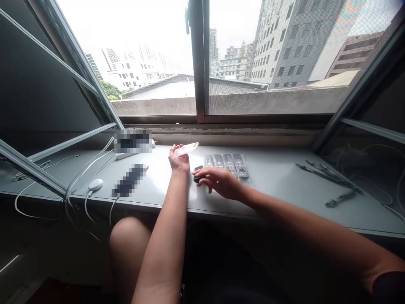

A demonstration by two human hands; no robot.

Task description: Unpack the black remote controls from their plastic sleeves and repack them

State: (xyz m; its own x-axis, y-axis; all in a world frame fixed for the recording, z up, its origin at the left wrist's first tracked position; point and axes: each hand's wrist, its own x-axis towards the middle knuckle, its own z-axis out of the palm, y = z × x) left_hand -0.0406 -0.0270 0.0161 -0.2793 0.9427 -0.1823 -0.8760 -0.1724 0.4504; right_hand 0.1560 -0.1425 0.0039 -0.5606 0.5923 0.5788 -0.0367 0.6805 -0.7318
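Observation:
My left hand [179, 161] is raised above the desk, palm side up. Its fingers are closed on a translucent whitish plastic piece [187, 149], perhaps a small bag, that sticks out to the right. My right hand [219, 181] reaches in from the right. Thumb and forefinger close around a small black object [197, 178] low over the desk; its exact kind cannot be made out. Just behind it lies another small dark item [198, 168]. Several dark flat items in clear plastic sleeves [241, 166] form a row behind my right hand, which partly covers them.
A blurred phone-like device [129, 180] and a white round cabled puck [95, 184] lie left on the desk [278, 185]. Behind them stands a blurred device on a white base [133, 142]. Dark cables [329, 175] lie right. Metal frames flank the desk; a window rises behind.

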